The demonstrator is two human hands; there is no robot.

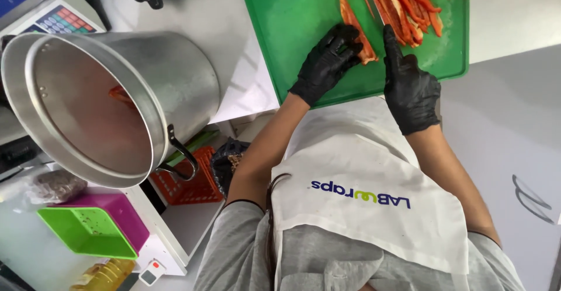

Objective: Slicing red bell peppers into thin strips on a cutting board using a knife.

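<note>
**Hands on the pepper strip**

Right now, both black-gloved hands rest on the green board (pixel 292 28) at the top of the frame, which lies on the pale tabletop (pixel 216 16). The view is flipped, looking down over the person's white apron (pixel 362 209), so the left hand (pixel 328 60) shows left of centre and the right hand (pixel 410 86) just right of it.

The left hand curls its fingers down onto the near end of a pepper strip (pixel 353 25), pinning it to the board. That strip runs its long axis up the frame, away from the body, leaning slightly to the upper left. The right hand is closed around something, index finger stretched out along the top; a thin knife (pixel 373 2) seems to run up from it between the strip and the pile, though its handle is hidden in the glove.

A pile of cut strips (pixel 406 4) lies just right of the blade, touching the right fingertip. The pinned strip sits between the two hands, nearer the left.

A large steel pot (pixel 175 80) stands well apart at the left, tilted toward the camera, with a little red inside.
</note>
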